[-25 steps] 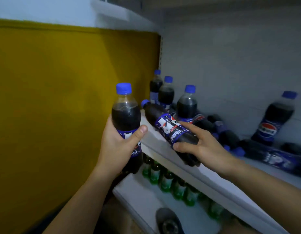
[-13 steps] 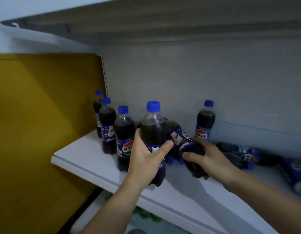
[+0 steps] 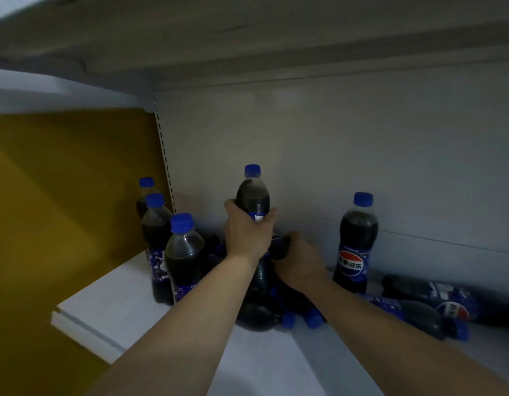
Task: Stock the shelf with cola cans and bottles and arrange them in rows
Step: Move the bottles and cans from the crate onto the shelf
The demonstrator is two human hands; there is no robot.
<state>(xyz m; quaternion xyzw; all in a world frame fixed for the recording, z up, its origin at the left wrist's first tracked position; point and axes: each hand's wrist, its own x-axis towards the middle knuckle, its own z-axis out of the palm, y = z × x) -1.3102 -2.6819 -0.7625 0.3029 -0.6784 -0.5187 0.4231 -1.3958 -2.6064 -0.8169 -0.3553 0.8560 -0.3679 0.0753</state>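
Gripping an upright cola bottle around its middle, the left hand has its thumb on one side and its fingers wrapped round the other, just below the dark shoulder of the bottle. The blue cap stands at 12 o'clock from the hand, against the grey back panel of the shelf unit. The base of this bottle is hidden behind the wrist, so whether it already rests on the shelf cannot be told.

The right hand sits at about 4 o'clock from the left one, just beside it, its fingers curled over a dark lying bottle; the light is poor there, and it seems to be closed on that bottle rather than merely resting on it.

At 9 o'clock from the held bottle a row of three upright bottles runs back along the yellow side wall: the nearest bottle, a middle bottle and a rear bottle that is mostly hidden. At 3 o'clock a lone upright bottle shows a red, white and blue logo. Several bottles lie on their sides on the white shelf: a heap below the forearms at 6 o'clock, and two more at 4 o'clock toward the right edge.
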